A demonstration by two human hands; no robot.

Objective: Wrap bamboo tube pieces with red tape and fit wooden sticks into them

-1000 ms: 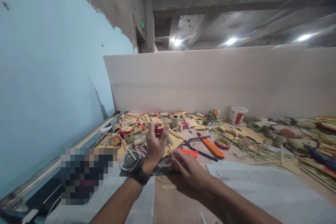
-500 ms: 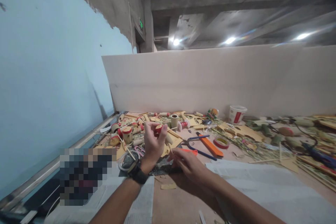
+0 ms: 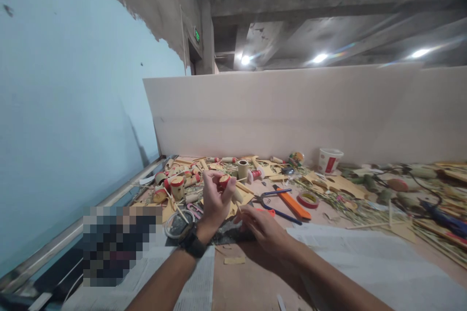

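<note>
My left hand (image 3: 216, 201), with a dark watch on its wrist, is closed around a short bamboo cylinder with a red rim (image 3: 224, 181). The thumb presses on its side, and its lower part is hidden by the palm. Just to the right, the fingers of my right hand (image 3: 257, 221) pinch a thin wooden stick (image 3: 239, 206) that points up toward the left hand. A pale bamboo piece (image 3: 237, 197) shows right above that stick; whether they are joined I cannot tell. Behind the hands stand an upright bamboo tube (image 3: 242, 169) and a spool of red thread (image 3: 256, 174).
Pliers with blue handles (image 3: 279, 206), an orange utility knife (image 3: 293, 202) and a red tape roll (image 3: 307, 198) lie to the right. More red-rimmed bamboo pieces (image 3: 177, 187) crowd the left. A paper cup (image 3: 329, 161) stands by the white partition (image 3: 292, 116). Newspaper (image 3: 350, 252) covers the near right.
My left hand has shifted slightly right with the red-rimmed cylinder, whose end face now shows a little more. The right hand keeps its pinch in nearly the same place.
</note>
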